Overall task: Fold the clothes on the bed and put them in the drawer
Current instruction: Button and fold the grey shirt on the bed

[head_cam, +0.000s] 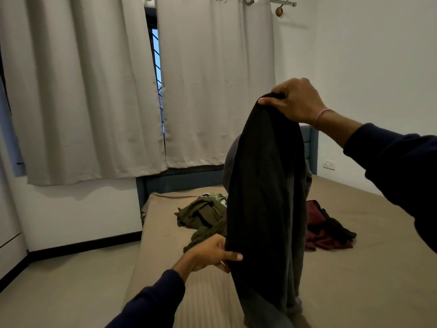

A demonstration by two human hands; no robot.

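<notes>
Grey curtains are hanging across the back wall, and below them the bed is stretching out under a tan sheet. Over the bed's near half, a black garment is hanging full length, its bottom end touching the sheet. Behind it on the bed, an olive garment is lying crumpled to one side and a maroon garment to the other. Up top, the right hand is gripping the black garment's upper end, while the left hand is pinching its lower edge.
</notes>
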